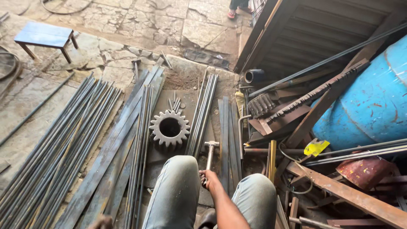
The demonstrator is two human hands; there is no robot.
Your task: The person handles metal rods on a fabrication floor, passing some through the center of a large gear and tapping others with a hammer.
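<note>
Right hand [210,179] grips steel hammer [210,153] (grey, T-headed); left hand [101,222] barely visible, grip unclear.

Surface: cracked stone floor [127,25] | lying on it: steel rods [51,144], flat bars [110,157], toothed gear [170,128], blue stool [44,39]

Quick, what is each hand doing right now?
Right hand: closed around the handle of a hammer whose head rests on the ground.
Left hand: only a sliver shows at the bottom edge; open or closed cannot be told.
</note>
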